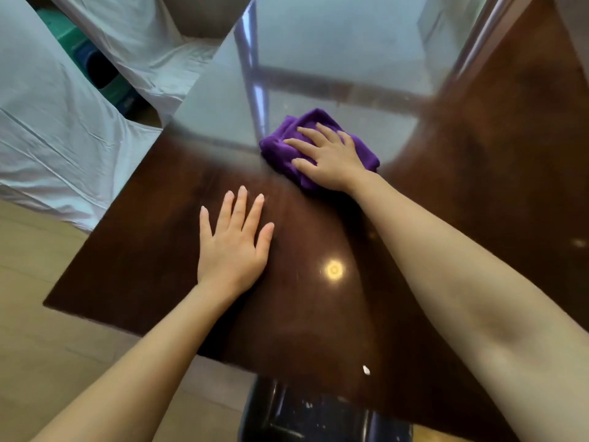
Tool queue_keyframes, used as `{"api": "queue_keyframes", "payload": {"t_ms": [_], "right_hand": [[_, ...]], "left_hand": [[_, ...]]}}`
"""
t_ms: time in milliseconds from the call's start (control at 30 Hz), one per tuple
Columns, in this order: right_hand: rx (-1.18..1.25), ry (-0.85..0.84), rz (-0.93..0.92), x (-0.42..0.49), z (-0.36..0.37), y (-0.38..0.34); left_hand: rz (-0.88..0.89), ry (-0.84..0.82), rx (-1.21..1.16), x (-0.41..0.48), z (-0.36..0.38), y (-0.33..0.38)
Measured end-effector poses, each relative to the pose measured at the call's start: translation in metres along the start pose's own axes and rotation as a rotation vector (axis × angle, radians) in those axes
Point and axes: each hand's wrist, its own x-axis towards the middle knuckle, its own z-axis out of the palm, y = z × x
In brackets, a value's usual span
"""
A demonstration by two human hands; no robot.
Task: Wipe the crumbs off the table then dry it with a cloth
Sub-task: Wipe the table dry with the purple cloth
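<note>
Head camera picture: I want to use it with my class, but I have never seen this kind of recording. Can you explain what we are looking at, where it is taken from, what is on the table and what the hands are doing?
There is no machine here. A person wears one wide-angle camera on the head, which looks forward and down, so both bare arms reach into the picture from the bottom edge.

The surface is a dark brown, glossy table that mirrors a ceiling lamp and a window. The right hand lies flat, fingers spread, on a bunched purple cloth and presses it against the tabletop. The left hand lies open, palm down, on bare wood and holds nothing.

One small white speck, perhaps a crumb, lies near the table's near edge. At upper left is furniture under white sheets.
</note>
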Motion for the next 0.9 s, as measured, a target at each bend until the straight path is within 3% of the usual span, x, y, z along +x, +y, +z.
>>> {"api": "queue_keyframes", "payload": {"t_ms": [367, 533, 733, 900], "right_hand": [[0.029, 0.037, 0.037, -0.183, 0.012, -0.033], [0.043, 0.034, 0.08, -0.266, 0.019, -0.067], [0.03, 0.06, 0.137, -0.32, 0.036, -0.103], [-0.039, 0.191, 0.214, -0.346, 0.056, -0.121]], "left_hand": [[-0.001, -0.07, -0.076, 0.004, -0.003, -0.003], [0.089, -0.099, -0.045, -0.011, -0.007, -0.002], [0.179, -0.092, -0.055, -0.05, -0.01, 0.006], [0.229, -0.086, -0.053, -0.074, -0.009, 0.009]]}}
